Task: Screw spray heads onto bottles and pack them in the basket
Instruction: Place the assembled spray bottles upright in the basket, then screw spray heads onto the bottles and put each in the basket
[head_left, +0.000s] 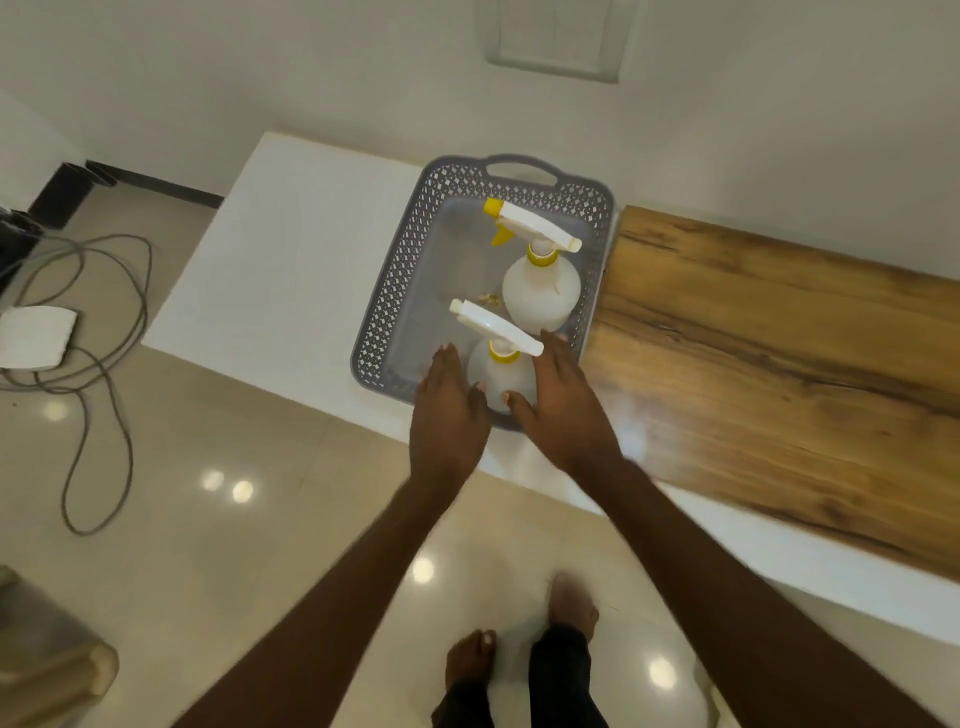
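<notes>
A grey perforated basket (395, 280) sits on the white counter. Two white bottles with yellow collars stand inside it, each with a white spray head screwed on. The far bottle (540, 291) has a yellow nozzle and trigger. The near bottle (501, 376) stands by the basket's front wall. My left hand (447, 405) lies flat on its left side and my right hand (558, 400) on its right side. Fingers on both hands are straight and both thumb tips touch the bottle's front. The lower part of the near bottle is hidden behind my hands.
A wooden board (779, 353) lies on the white counter (291, 249) right of the basket. Grey cables (104, 364) and a white block (36, 335) lie on the tiled floor at left. My bare feet (519, 649) stand below the counter edge.
</notes>
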